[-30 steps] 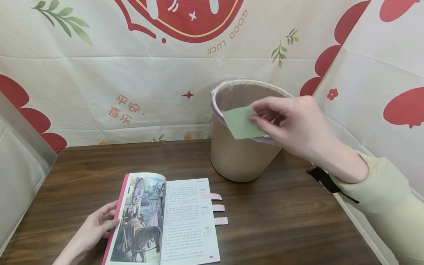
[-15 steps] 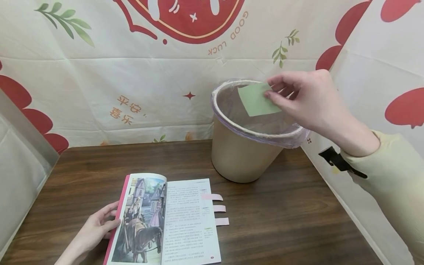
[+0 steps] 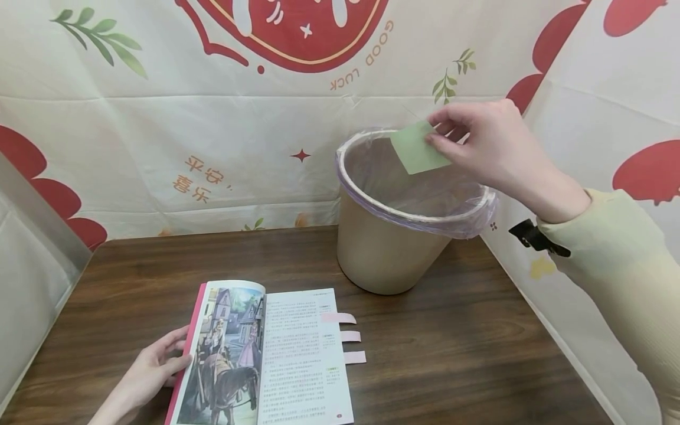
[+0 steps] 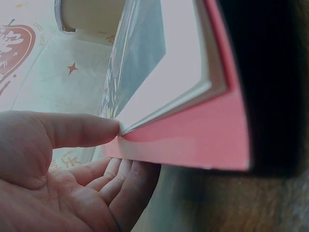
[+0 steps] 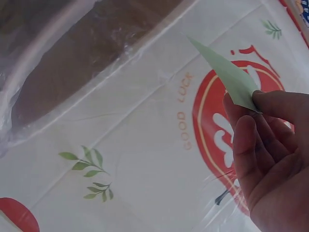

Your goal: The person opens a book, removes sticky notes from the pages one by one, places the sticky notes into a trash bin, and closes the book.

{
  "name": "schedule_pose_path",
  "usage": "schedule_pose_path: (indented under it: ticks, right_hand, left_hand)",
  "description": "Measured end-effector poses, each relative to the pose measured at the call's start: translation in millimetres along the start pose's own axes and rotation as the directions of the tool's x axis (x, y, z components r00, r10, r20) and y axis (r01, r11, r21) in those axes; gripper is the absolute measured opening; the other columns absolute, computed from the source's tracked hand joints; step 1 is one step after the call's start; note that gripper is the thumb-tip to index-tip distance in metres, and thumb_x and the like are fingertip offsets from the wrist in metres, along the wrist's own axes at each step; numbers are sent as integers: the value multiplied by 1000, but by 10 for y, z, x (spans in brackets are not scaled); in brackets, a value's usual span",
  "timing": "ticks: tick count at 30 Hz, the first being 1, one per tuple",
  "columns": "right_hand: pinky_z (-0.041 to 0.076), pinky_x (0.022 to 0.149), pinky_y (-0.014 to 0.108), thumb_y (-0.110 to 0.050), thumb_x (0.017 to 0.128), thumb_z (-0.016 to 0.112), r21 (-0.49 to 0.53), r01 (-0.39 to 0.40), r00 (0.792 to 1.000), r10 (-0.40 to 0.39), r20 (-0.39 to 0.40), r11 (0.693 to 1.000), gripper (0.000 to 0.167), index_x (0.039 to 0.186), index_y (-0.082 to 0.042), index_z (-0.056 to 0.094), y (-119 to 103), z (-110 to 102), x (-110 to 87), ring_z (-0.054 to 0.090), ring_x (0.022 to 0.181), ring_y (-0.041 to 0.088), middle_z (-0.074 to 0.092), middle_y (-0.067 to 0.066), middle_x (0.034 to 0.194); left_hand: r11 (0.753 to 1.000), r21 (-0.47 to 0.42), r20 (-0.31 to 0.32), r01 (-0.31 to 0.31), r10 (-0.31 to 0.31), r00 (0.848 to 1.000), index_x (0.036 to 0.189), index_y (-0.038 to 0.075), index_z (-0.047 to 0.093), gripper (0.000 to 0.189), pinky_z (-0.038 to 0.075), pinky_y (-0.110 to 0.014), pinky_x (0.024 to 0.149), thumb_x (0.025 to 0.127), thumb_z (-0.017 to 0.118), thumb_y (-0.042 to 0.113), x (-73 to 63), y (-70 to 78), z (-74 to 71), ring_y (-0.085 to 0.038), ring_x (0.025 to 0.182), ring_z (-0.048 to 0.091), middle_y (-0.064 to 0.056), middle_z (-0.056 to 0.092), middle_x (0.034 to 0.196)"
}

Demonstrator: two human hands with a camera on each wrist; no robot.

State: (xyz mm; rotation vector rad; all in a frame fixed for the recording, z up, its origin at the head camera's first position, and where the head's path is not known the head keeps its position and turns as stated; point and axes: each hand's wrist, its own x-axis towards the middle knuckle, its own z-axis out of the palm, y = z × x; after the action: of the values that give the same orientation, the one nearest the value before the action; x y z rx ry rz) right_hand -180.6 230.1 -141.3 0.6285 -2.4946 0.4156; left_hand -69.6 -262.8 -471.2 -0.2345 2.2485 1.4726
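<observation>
To the left, an open book [image 3: 294, 378] is held at its left edge by the left hand [image 3: 151, 366], upon a dark wooden surface [image 3: 451, 342]. Three pink tabs [image 3: 351, 336] can be seen along its right side. Farther right, a green paper square [image 3: 417, 150] is pinched by the right hand [image 3: 486, 139], apparently over the bin [image 3: 388, 248]; that positioning seems the step in hand. For release, the pinch would need to be loosened clear of the plastic-lined rim, where paper could be caught.

From my end I see a square green paper [image 3: 417, 152] pinched at a tilt near the mouth of the bin [image 3: 390, 254], and a pink-covered book [image 3: 297, 366] lying open, left edge gripped, pale pink tabs [image 3: 352, 336] jutting right.
</observation>
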Motion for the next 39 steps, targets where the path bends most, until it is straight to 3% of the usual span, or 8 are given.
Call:
schedule_pose_path:
  ticks: [7, 11, 14, 15, 20, 28, 39]
  right_hand:
    - [37, 71, 6, -10, 95, 70, -79, 4, 998, 1, 63, 997, 15, 106, -7, 80, 75, 34, 145, 41, 71, -31, 81, 15, 93]
    - [37, 69, 8, -12, 96, 69, -127, 11, 993, 4, 118, 992, 17, 109, -9, 79, 117, 60, 235, 68, 77, -1, 82, 13, 93]
    - [38, 67, 12, -14, 96, 69, -153, 8, 987, 17, 162, 988, 19, 111, -10, 79, 166, 94, 300, 75, 84, 26, 82, 13, 95]
    - [39, 67, 13, -14, 96, 70, -156, 7, 985, 20, 173, 988, 19, 112, -10, 79, 188, 109, 319, 75, 86, 28, 82, 13, 96]
    - [43, 70, 23, -14, 96, 70, -164, 3, 974, 35, 225, 986, 21, 114, -8, 78, 293, 184, 396, 74, 87, 30, 82, 14, 101]
    - [51, 76, 38, -10, 94, 70, -151, 68, 950, -18, 312, 986, 15, 106, -6, 78, 357, 281, 498, 77, 89, 29, 82, 15, 98]
    - [52, 85, 44, -7, 90, 69, -157, 158, 866, -61, 497, 975, 7, 93, -8, 76, 309, 386, 667, 72, 90, 26, 79, 10, 91]
  left_hand:
    - [1000, -7, 3, -3, 3, 1000, 161, -7, 25, 68, 61, -33, 75, 105, 59, 11, 10, -1, 1, -8, 89, 70, -12, 69, 126]
    - [1000, -13, 1, -3, 3, 1000, 161, -7, 26, 68, 62, -32, 75, 105, 59, 10, 4, -2, 4, -7, 88, 70, -12, 70, 126]
    - [1000, -13, 5, -15, 15, 1000, 161, -8, 25, 68, 62, -32, 75, 105, 59, 10, -3, -2, 5, -7, 88, 70, -14, 69, 128]
    - [1000, -14, 4, -15, 15, 1000, 161, -8, 25, 68, 62, -32, 75, 105, 59, 10, -3, -1, 5, -7, 88, 70, -14, 69, 128]
    - [1000, -4, 1, -17, 17, 1000, 161, -8, 25, 67, 61, -32, 75, 105, 58, 10, -2, 6, 4, -6, 88, 70, -15, 69, 128]
    - [1000, -6, 0, -31, 31, 1000, 161, -8, 25, 68, 62, -32, 75, 105, 58, 9, -6, 5, 4, -4, 89, 69, -15, 69, 128]
    - [999, -4, -2, -43, 43, 999, 161, -9, 25, 68, 61, -32, 74, 105, 59, 8, -13, -14, -2, -5, 87, 69, -16, 69, 128]
